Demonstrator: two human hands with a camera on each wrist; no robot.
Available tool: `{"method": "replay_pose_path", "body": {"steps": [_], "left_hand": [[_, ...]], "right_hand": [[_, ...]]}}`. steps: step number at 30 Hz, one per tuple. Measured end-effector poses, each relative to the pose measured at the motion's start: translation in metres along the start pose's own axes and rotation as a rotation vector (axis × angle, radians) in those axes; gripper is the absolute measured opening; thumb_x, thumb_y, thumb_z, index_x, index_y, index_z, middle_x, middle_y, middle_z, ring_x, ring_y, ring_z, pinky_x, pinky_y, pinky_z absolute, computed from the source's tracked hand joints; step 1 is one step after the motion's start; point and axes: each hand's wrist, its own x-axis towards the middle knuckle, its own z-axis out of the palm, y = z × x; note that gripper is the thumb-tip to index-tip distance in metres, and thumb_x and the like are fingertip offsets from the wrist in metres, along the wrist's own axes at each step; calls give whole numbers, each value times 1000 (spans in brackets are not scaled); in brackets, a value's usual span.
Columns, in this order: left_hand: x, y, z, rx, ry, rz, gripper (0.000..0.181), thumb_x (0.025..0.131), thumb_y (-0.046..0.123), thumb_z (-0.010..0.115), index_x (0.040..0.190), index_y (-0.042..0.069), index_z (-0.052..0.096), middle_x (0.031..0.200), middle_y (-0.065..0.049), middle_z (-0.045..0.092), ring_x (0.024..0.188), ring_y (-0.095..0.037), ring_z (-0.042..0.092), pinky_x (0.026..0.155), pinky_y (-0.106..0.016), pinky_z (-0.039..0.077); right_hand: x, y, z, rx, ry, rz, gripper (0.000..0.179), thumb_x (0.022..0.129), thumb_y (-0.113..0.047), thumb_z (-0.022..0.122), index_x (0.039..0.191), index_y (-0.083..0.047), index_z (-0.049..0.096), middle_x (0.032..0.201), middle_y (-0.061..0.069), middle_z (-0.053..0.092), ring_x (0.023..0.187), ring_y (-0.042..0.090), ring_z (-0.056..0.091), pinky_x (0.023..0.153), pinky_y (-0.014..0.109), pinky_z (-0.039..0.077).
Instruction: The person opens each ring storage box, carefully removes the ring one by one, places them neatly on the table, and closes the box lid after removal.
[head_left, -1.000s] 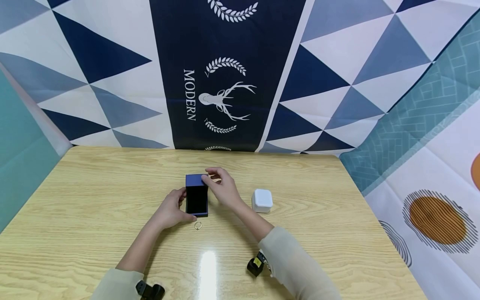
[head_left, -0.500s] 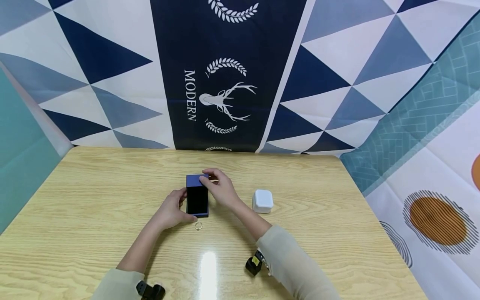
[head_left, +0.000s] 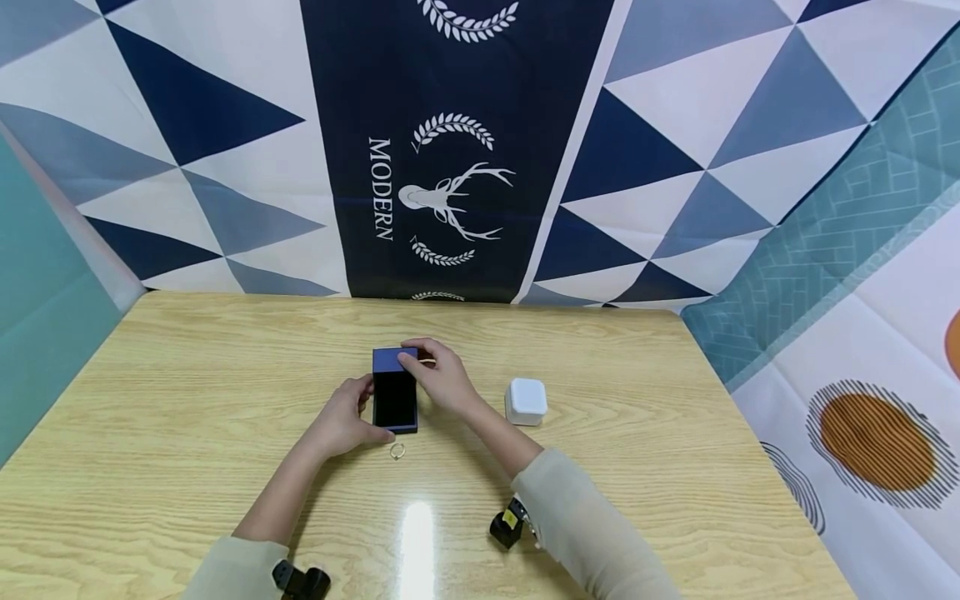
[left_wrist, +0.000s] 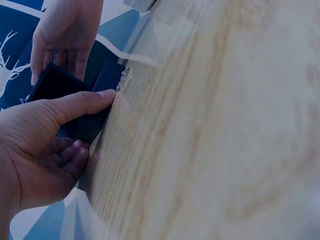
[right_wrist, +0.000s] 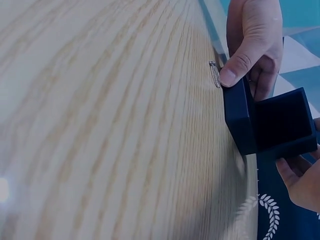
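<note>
A dark blue ring box [head_left: 394, 402] with a black inside stands on the table, its lid raised. My left hand [head_left: 342, 422] grips the base from the left, thumb at the front edge and other fingers at the side. My right hand [head_left: 447, 382] pinches the lid [right_wrist: 287, 122] at its upper right, thumb on the near side and fingers behind. A thin gold-coloured ring [head_left: 397, 451] lies on the tabletop just in front of the box, near my left thumb [left_wrist: 95, 101]. The right wrist view shows the ring [right_wrist: 215, 75] edge-on, with small stones.
A white rounded cube [head_left: 526, 402] sits on the wooden table [head_left: 600, 467] to the right of the box, beside my right forearm. A patterned cloth [head_left: 450, 167] hangs behind the table's far edge.
My right hand has shifted slightly left, and its fingers have settled closer on the lid. The left hand, the box and the ring stay nearly as they were.
</note>
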Motion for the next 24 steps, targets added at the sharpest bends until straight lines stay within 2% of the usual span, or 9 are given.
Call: {"method": "replay_pose_path", "body": {"steps": [9, 24], "left_hand": [[1, 1, 0, -5, 1, -8, 96, 67, 14, 83, 142, -8, 28, 127, -23, 45, 120, -38, 45, 102, -51, 41], [0, 0, 0, -24, -5, -8, 97, 67, 14, 84, 143, -8, 27, 127, -23, 44, 121, -40, 44, 103, -52, 39]], "right_hand": [[0, -1, -1, -15, -8, 9, 38, 92, -27, 59, 122, -4, 60, 114, 10, 63, 110, 20, 57, 98, 32, 48], [-6, 1, 4, 45, 35, 16, 36, 92, -25, 60, 121, -4, 61, 120, 8, 60, 113, 20, 55, 96, 31, 49]]}}
